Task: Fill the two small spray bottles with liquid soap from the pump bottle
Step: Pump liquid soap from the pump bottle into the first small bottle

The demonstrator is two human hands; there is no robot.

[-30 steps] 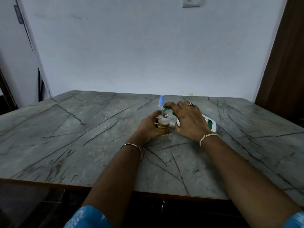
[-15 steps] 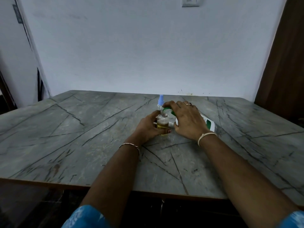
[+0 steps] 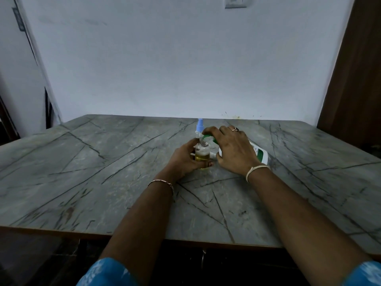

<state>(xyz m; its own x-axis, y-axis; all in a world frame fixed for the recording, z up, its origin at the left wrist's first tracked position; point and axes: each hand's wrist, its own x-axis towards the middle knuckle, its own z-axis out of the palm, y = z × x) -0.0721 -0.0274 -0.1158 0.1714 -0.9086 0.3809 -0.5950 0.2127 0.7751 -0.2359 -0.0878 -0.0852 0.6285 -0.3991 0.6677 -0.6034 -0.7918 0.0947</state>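
A small clear spray bottle (image 3: 201,154), capless and part full of yellow soap, stands on the grey marble table (image 3: 103,172). My left hand (image 3: 182,159) grips it around the body. My right hand (image 3: 231,150) lies over the green pump head of the white pump bottle (image 3: 260,154), which leans to the right, and holds the green nozzle at the small bottle's open neck. Behind them stands a second small spray bottle (image 3: 200,127) with a light blue sprayer top; its lower part is hidden by the hands.
The table runs back to a white wall (image 3: 185,58). A brown door or panel (image 3: 358,69) stands at the right, and a door frame (image 3: 31,58) at the left. The table's front edge (image 3: 61,232) is near me.
Almost nothing has moved. My right hand and the pump head sit slightly lower over the small bottle's neck than a second ago.
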